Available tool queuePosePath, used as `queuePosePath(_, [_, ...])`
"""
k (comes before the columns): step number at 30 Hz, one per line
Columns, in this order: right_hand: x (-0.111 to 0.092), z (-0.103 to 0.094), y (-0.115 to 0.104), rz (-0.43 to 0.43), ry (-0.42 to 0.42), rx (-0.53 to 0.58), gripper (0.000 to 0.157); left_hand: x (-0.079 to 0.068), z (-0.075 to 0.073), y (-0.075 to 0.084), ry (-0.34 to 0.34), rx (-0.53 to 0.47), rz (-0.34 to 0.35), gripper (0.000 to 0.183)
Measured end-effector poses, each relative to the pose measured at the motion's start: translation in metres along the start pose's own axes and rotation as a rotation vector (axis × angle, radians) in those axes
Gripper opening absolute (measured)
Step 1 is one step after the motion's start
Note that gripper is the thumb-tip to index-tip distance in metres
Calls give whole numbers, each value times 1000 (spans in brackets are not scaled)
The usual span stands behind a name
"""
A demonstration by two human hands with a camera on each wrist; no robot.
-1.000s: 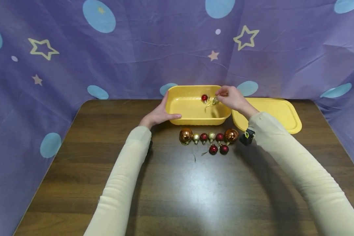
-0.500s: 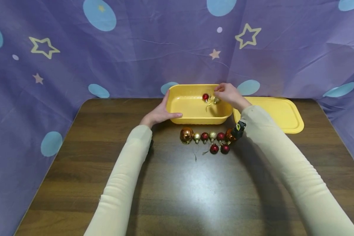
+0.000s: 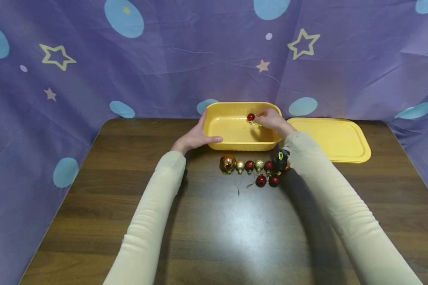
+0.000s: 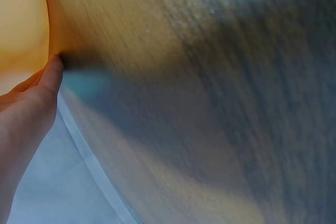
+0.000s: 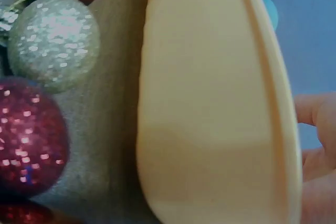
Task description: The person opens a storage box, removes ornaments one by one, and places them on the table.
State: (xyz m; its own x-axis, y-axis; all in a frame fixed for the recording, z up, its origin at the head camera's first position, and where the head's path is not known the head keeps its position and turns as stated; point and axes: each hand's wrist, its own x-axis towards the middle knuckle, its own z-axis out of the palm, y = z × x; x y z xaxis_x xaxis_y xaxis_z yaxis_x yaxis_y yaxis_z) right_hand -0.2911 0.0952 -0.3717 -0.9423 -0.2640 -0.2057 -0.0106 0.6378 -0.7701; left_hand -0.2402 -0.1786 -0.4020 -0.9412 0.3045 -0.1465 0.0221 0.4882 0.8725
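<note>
In the head view, my left hand [image 3: 195, 137] grips the left end of a yellow plastic container [image 3: 241, 146], thumb along its front rim. The left wrist view shows that thumb [image 4: 51, 74] against the container's side. My right hand [image 3: 272, 119] reaches inside the right part, its fingers curled and pinching a small gold Christmas ornament, now mostly hidden beneath them. Beside the fingertips lies a shiny red ornament [image 3: 251, 117] on the container's floor. In the right wrist view, the container wall [image 5: 210, 87] hides the fingertips.
Several ornaments lie in front of the container, among them a large copper ball [image 3: 228, 162], a glittery gold one [image 3: 259, 164] and a dark red one [image 3: 274, 181]. A yellow lid [image 3: 333, 140] lies to the right. A purple curtain [image 3: 185, 59] hangs behind the table.
My right hand has lowered into the container and shifted slightly left, covering the gold ornament that showed below it. The right wrist moved over the large copper ball. My left hand keeps its hold.
</note>
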Motion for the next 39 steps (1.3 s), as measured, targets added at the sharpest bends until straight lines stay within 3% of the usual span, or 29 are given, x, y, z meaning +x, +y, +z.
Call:
queuePosePath(9, [-1,6,6,-104,-33,-93,32,2,-1,1,-1,-26,-7,120])
queuePosePath(20, [-3,11,8,-65,-32,-51,25,1,1,3,-3,-38,-12,121])
queuePosePath(39, [-27,-1,2,-247,28,-66,27,-2,1,3,2,-3,-10,119])
